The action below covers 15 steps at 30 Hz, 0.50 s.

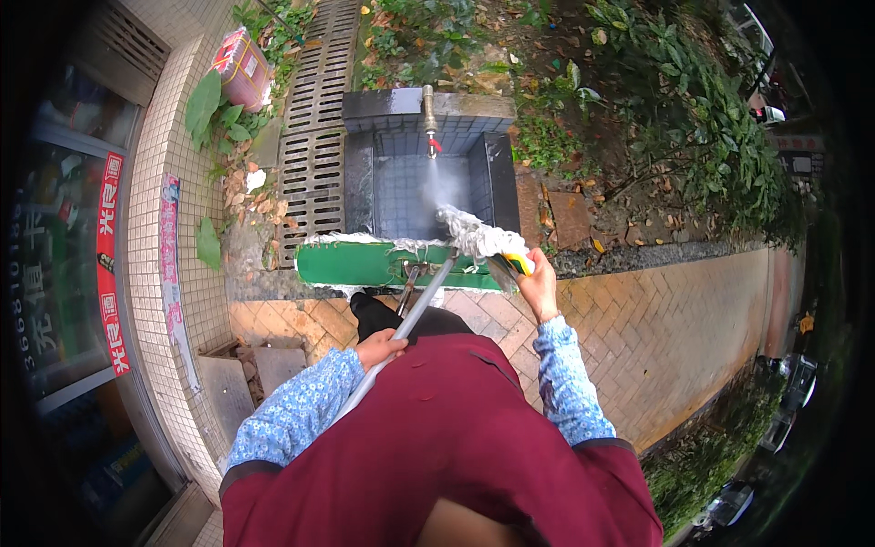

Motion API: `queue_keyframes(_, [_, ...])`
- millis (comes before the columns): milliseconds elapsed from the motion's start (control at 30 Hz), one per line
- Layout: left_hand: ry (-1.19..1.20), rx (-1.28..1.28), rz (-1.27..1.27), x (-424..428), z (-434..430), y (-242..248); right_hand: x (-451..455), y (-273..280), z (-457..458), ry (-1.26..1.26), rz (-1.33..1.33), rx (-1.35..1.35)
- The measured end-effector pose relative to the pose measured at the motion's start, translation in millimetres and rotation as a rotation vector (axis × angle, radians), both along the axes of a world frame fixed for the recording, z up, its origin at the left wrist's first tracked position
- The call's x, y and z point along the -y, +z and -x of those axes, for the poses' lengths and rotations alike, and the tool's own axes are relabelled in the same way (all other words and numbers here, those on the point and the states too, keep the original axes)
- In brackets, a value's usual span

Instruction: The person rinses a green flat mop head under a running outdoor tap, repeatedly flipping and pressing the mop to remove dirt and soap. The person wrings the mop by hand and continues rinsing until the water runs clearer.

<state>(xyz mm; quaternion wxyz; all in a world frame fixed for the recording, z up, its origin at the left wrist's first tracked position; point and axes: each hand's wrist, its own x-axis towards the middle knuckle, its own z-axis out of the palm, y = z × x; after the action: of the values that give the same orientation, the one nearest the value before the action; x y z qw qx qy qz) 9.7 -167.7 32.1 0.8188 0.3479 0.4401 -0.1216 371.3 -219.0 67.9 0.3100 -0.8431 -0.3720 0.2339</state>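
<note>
My left hand [381, 349] is closed around a grey mop pole [427, 294], which slants up from beside my body to the sink's near edge. My right hand [539, 286] grips a yellow, green and black piece at the end of a white string mop head [482, 236]. The far end of the strings reaches over a dark tiled sink [497, 181], under spray from a tap [431, 126] with a red handle. A wide flat mop with a green back [348, 264] and white fringe lies along the sink's near side, with a metal handle joint at its middle.
A slotted drain grate [311, 178] runs left of the sink. Farther left stand a pink wrapped package [243, 68] and a tiled wall [154, 225]. Planted ground with bushes [711, 150] lies beyond and right. Brick paving [636, 328] is underfoot. Broken slabs [277, 372] lie at lower left.
</note>
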Motion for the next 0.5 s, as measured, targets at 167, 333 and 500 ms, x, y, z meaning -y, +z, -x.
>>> queue_keyframes(167, [0.102,0.004,0.143,-7,-9,1,-40,-31,-31,-0.063,-0.019,-0.059])
queue_keyframes(333, [0.206,0.047,0.323,-27,-26,13,-113,-4,-78,-0.193,0.103,-0.236])
queue_keyframes(500, [0.297,0.076,0.402,-47,-33,11,-179,-2,-110,-0.115,0.203,-0.037])
